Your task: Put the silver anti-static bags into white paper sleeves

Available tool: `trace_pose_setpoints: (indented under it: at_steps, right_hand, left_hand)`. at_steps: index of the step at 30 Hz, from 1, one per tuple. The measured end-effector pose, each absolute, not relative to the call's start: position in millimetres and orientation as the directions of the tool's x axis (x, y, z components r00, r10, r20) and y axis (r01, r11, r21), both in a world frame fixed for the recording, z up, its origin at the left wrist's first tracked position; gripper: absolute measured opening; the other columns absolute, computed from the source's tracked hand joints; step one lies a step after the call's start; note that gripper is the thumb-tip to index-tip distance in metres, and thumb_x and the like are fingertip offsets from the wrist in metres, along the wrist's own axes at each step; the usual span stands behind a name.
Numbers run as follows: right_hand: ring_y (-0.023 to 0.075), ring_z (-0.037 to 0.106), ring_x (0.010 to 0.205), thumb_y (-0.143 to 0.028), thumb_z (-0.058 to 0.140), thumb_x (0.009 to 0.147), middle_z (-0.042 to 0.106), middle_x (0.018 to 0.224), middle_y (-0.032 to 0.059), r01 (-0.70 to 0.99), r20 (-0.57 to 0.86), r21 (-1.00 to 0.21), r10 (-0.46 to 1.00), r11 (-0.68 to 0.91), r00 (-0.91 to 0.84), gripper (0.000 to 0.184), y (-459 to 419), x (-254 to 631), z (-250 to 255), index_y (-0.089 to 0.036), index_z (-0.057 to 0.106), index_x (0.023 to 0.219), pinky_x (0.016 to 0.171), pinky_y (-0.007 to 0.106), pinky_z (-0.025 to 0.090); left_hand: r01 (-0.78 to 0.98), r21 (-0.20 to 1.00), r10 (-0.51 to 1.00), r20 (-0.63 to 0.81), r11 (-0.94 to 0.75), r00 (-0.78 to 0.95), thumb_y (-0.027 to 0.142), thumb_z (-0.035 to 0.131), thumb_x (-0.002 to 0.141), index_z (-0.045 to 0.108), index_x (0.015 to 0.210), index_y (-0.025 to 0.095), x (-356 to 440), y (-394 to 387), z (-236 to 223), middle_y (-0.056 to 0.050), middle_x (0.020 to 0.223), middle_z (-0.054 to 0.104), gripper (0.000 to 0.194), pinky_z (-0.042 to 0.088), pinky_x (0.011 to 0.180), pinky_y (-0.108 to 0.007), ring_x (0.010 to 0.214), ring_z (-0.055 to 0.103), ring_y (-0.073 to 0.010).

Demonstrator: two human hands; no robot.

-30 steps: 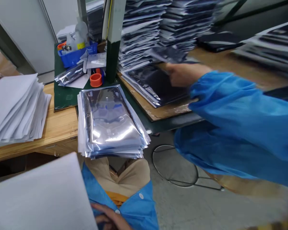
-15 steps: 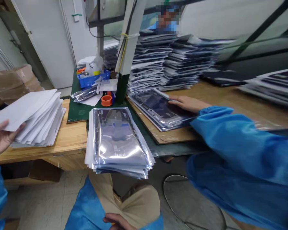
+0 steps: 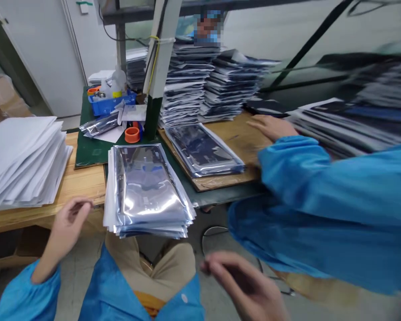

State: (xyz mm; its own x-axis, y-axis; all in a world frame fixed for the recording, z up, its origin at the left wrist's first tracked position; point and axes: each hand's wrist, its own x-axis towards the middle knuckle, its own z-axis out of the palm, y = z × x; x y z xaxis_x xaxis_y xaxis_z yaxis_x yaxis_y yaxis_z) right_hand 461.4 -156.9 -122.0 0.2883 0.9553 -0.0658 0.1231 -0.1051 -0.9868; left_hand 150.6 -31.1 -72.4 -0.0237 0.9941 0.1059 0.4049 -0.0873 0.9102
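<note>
As seen from the head: one stack of shiny silver rectangular film pouches [image 3: 150, 191], near edge jutting past the dark green tabletop [image 3: 227, 191]. Left hand [image 3: 68, 223]: loosely curled, narrow gap, nothing visible in it, beside the stack's left edge. Right hand [image 3: 245, 283] (slightly blurred): likewise curled, narrow gap, bare; open room between it and the stack.

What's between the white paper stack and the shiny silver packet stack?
Head view: pale wooden tabletop, dark-green flat surface farther back; left hand by the front edge.
</note>
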Motion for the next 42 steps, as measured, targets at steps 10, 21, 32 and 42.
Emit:
trace_pose_setpoints:
  at_steps: [10, 21, 32, 42]
  right_hand:
    - [0.0104, 0.052, 0.042, -0.047, 0.075, 0.062, 0.062, 0.054, -0.0035, 0.09, -0.061, -0.993, 0.979, -0.08, 0.195, 0.034, -18.7, 479.7, -115.9, -0.017, 0.066, 0.074, 0.041, 0.023, 0.043]
    - [0.0049, 0.037, 0.035, -0.053, 0.075, 0.06, 0.046, 0.038, -0.0108, 0.049, -0.136, -0.989, 0.987, -0.14, 0.083, 0.04, -6.4, 473.6, -97.5, -0.019, 0.055, 0.058, 0.036, 0.018, 0.023]
    - [0.0129, 0.057, 0.07, -0.039, 0.079, 0.059, 0.062, 0.086, 0.0003, 0.154, 0.065, -0.988, 0.938, 0.013, 0.339, 0.038, -20.7, 463.7, -86.8, -0.019, 0.063, 0.088, 0.063, 0.026, 0.046]
    - [0.0112, 0.059, 0.061, -0.041, 0.079, 0.065, 0.066, 0.07, -0.0039, -0.29, -0.201, -0.936, 0.979, -0.202, -0.032, 0.034, -45.6, 449.0, -64.8, -0.018, 0.064, 0.084, 0.057, 0.021, 0.047]
  left_hand:
    - [0.633, 0.716, 0.955, 0.199, -0.296, 0.222, 0.046, 0.054, 0.081, 0.056, 0.079, 0.02, 189.8, 10.3, -92.6, -0.005, 0.087, 0.056, 0.026, 0.046, 0.081, -0.037, 0.088, 0.056, -0.0226]
    - [0.456, 0.879, 0.99, 0.127, -0.139, 0.059, 0.053, 0.06, 0.07, 0.06, 0.07, 0.019, 200.2, 17.6, -91.5, -0.011, 0.114, 0.049, 0.033, 0.04, 0.097, -0.04, 0.122, 0.043, -0.0296]
    - [-0.177, 0.894, 0.906, -0.38, 0.411, 0.185, 0.025, 0.072, 0.06, 0.056, 0.095, 0.017, 225.7, 13.2, -53.9, 0.002, 0.069, 0.06, 0.039, 0.047, 0.049, -0.019, 0.056, 0.057, -0.0113]
    - [-0.072, 0.98, 0.962, -0.163, 0.183, 0.218, 0.044, 0.078, 0.066, 0.055, 0.105, 0.021, 214.8, -4.8, -60.4, 0.002, 0.071, 0.065, 0.051, 0.05, 0.05, -0.021, 0.057, 0.061, -0.014]
